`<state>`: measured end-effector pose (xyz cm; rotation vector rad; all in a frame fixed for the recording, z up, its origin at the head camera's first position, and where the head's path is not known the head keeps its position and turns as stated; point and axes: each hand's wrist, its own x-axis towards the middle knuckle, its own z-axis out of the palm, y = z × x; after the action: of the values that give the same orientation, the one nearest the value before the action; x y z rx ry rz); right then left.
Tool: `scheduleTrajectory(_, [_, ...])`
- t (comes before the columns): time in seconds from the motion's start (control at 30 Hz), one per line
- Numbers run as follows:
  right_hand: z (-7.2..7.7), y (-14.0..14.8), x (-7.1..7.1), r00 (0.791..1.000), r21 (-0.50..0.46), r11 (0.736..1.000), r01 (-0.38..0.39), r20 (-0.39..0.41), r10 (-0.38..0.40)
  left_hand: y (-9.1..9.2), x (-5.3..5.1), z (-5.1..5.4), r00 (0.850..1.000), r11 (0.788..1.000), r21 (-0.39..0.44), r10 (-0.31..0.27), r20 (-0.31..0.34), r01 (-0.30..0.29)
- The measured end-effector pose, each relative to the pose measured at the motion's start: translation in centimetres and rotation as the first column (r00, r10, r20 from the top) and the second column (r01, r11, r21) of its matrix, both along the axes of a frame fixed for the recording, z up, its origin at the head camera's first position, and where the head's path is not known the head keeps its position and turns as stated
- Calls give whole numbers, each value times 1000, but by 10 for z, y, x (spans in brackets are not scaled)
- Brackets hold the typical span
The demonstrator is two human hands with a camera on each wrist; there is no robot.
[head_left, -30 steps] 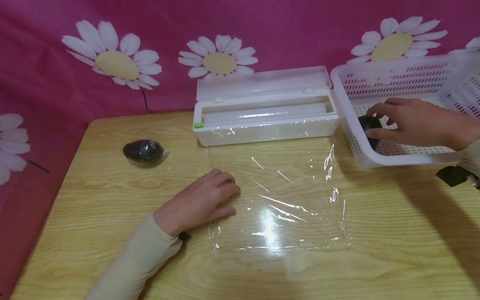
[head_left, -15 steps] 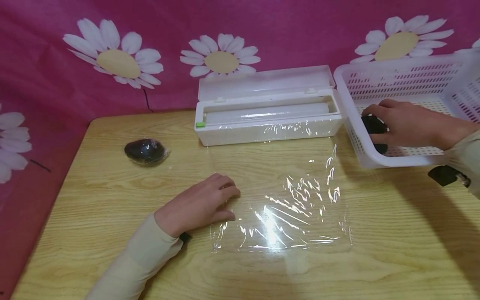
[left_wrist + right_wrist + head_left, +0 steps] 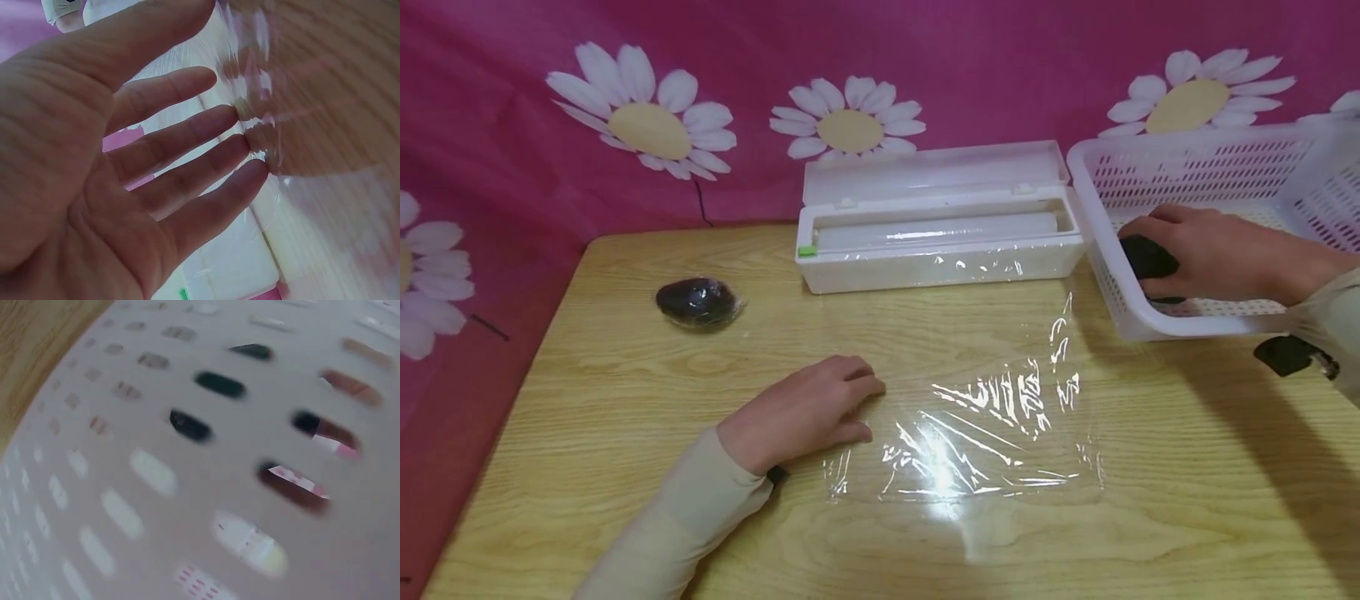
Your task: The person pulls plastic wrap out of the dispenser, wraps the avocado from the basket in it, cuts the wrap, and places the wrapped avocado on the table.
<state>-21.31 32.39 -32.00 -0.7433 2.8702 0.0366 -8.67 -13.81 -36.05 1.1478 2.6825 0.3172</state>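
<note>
A sheet of clear cling film (image 3: 970, 425) lies wrinkled and glossy on the wooden table, running back to a roll (image 3: 936, 229) in a white box (image 3: 940, 271) with its lid up. My left hand (image 3: 808, 408) rests at the sheet's left edge. In the left wrist view its fingertips (image 3: 256, 169) touch the film, fingers nearly straight. Inside the white basket at right, my right hand (image 3: 1225, 254) grips a dark avocado (image 3: 1147, 258), partly hidden by the fingers. Slots of the basket wall block most of the right wrist view; dark green (image 3: 219, 384) shows through.
Another avocado (image 3: 697, 302), wrapped in film, lies at the table's left. The white slotted basket (image 3: 1217, 323) stands at right, its near wall below my right forearm. A pink flowered cloth (image 3: 737, 50) hangs behind the table (image 3: 587, 417).
My right fingers have closed further over the avocado, which has tilted inside the basket. Creases and glints on the film have shifted. My left hand has stayed nearly still.
</note>
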Motion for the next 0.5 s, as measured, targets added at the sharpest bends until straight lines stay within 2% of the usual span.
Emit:
scheduleTrajectory(0.1, [8,1,5,999,-1,1000,2,-34,-2,1,0,0,1000,1000,-6,-2,-1,2])
scheduleTrajectory(0.2, [14,3,9,994,-45,998,-35,-109,30,3,0,1,1000,1000,-15,-2,1,2])
scheduleTrajectory(0.33, [22,4,13,976,-95,991,-91,-207,70,3,0,2,1000,1000,-26,5,15,-5])
scheduleTrajectory(0.5, [34,4,19,956,-135,984,-119,-282,77,3,0,1,1000,999,-32,3,20,-2])
